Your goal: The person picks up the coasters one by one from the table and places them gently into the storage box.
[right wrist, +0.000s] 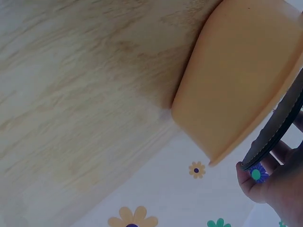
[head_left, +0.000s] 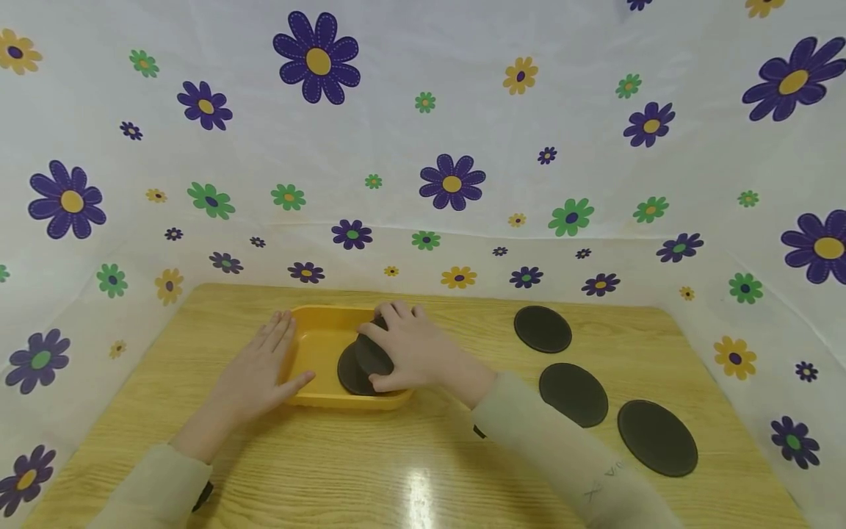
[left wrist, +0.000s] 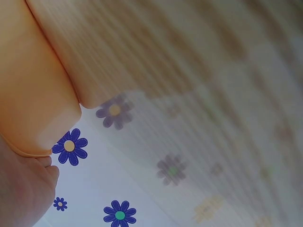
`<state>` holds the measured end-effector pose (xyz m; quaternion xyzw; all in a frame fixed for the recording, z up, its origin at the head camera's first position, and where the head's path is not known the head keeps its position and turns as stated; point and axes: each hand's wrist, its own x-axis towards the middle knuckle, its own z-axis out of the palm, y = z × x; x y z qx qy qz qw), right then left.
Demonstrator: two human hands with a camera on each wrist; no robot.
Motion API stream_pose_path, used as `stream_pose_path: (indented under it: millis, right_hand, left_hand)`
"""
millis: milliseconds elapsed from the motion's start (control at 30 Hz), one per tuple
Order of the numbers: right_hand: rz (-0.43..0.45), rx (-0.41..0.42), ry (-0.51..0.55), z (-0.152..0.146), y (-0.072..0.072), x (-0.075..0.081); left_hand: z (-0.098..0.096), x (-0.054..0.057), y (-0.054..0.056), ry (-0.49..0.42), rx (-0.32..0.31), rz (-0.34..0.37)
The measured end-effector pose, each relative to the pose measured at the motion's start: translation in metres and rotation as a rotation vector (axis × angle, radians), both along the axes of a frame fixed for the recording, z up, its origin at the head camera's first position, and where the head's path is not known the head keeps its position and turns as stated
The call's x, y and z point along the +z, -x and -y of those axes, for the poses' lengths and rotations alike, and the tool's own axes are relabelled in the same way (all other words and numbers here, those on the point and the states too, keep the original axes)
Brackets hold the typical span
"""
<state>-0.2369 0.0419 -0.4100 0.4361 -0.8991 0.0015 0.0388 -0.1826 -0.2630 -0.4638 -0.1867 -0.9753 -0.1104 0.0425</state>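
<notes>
A round black coaster with a stitched edge is gripped by my right hand. It is tilted over the right side of a yellow tray, and in the right wrist view the held coaster shows beyond the tray's rim. Beneath it another black coaster lies in the tray, partly covered. My left hand rests along the tray's left wall with its fingers extended and the thumb over the rim. Only part of that hand appears low in the left wrist view.
To the right on the wooden table lie three more black coasters: one at the back, one in the middle, partly behind my right sleeve, and one nearer. A flower-printed white cloth surrounds the table's back and sides.
</notes>
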Motion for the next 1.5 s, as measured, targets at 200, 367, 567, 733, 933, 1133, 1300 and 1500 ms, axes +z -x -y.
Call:
stream_pose_path:
  millis: [200,367,567,733,933,1133,1300,1500]
  right_hand:
    - [0.008,-0.020,-0.003,0.015,0.005,-0.011]
    - [0.037,-0.045,-0.006,0.022,0.009,-0.020]
    - [0.060,-0.061,-0.036,0.026,0.012,-0.031]
    - [0.061,-0.063,-0.061,0.028,0.011,-0.034]
    - [0.059,-0.060,-0.078,0.027,0.009,-0.032]
    - [0.051,-0.061,-0.080,0.025,0.008,-0.029]
    - [0.014,-0.061,-0.090,0.023,0.009,-0.025]
    - [-0.023,-0.051,-0.067,0.015,0.012,-0.009]
  left_hand:
    - [0.000,0.001,-0.001,0.004,0.004,-0.006]
    - [-0.001,0.002,-0.002,0.003,0.002,-0.006]
    - [-0.002,0.003,-0.002,0.008,0.001,-0.008]
    - [-0.001,0.002,-0.001,0.009,0.002,-0.006]
    - [0.000,0.000,0.000,0.015,-0.006,-0.016]
    - [0.000,-0.001,0.002,0.019,-0.012,-0.023]
    - [-0.001,0.000,0.002,0.013,-0.008,-0.026]
    - [-0.001,-0.001,0.000,0.006,-0.008,-0.030]
